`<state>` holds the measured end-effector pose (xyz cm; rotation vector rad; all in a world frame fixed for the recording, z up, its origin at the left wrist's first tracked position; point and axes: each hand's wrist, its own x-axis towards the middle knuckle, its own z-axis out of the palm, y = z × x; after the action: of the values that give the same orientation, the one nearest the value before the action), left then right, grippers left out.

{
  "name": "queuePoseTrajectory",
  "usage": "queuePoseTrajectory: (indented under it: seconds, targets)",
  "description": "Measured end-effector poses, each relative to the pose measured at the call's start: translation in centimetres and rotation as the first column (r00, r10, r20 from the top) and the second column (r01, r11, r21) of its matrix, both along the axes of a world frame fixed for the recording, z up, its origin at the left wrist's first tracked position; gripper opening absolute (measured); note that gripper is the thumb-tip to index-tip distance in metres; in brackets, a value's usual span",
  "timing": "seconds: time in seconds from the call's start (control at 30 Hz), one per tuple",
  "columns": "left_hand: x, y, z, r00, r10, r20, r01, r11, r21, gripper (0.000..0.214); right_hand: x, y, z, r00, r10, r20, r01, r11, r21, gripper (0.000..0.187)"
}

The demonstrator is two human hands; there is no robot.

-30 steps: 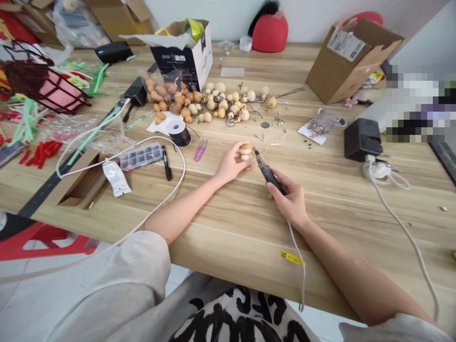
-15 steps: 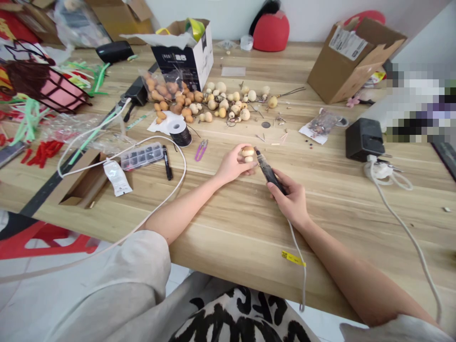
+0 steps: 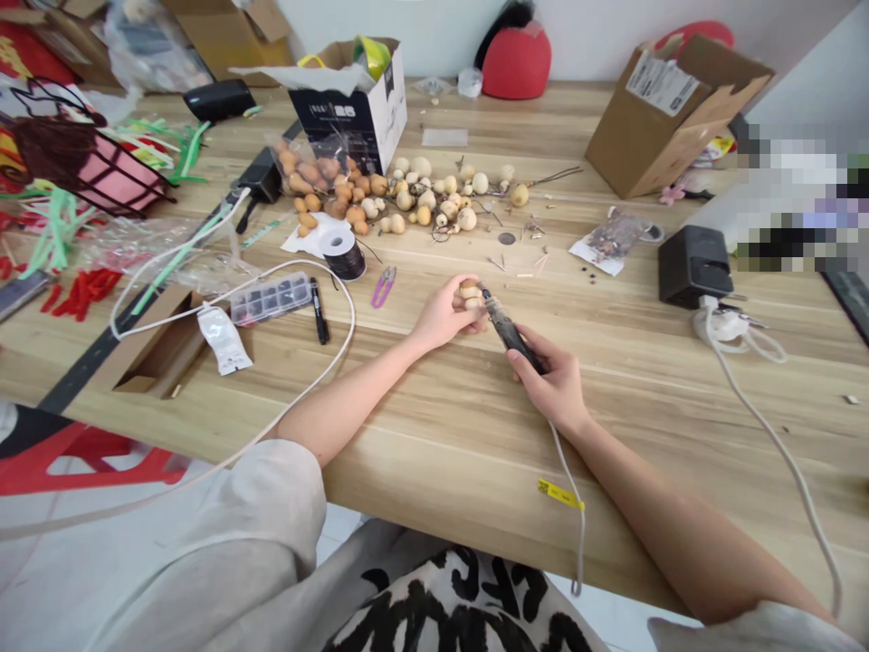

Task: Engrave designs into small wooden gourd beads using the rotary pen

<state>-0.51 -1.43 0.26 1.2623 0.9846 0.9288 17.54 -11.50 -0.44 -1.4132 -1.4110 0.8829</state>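
My left hand (image 3: 443,317) rests on the wooden table (image 3: 434,435) with its fingers shut around a small pale gourd (image 3: 470,293). My right hand (image 3: 553,382) grips a slim black rotary engraving pen (image 3: 508,328) like a pencil. The pen's tip meets the gourd's right side, and a white cable (image 3: 563,480) runs from the pen over the table's front edge. Fingers hide much of the gourd's lower part. Beyond my hands lie many loose dried gourds (image 3: 424,199) and a mesh bag of brown gourds (image 3: 312,170).
A spool of black cord (image 3: 345,260), purple snips (image 3: 384,287), a black marker (image 3: 319,311) and a compartment box (image 3: 270,299) lie left of my hands. A black power unit (image 3: 691,265) stands at right. Cardboard boxes (image 3: 669,118) stand along the back.
The pen's tip has moved left from just beside the gourd to against it. My left hand has turned the gourd slightly, and more of it is now covered by my fingers.
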Motion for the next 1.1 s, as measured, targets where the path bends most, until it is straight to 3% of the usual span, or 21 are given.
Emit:
queuePoseTrajectory:
  seconds: [0.4,0.9,1.1]
  targets:
    - [0.1,-0.1,0.4,1.0,0.003,-0.01,-0.004,1.0,-0.019,0.055,0.0,-0.1,0.0,1.0,-0.018,0.013,0.018,1.0,-0.018,0.05]
    - [0.1,0.1,-0.2,1.0,-0.004,-0.006,0.004,1.0,0.009,0.054,0.1,0.0,0.0,1.0,-0.027,0.006,0.027,0.999,-0.028,0.054]
    - [0.0,0.5,-0.8,0.998,0.008,-0.069,-0.003,0.997,0.074,0.039,-0.1,-0.1,0.1,0.999,-0.03,0.022,0.03,0.999,-0.015,0.051]
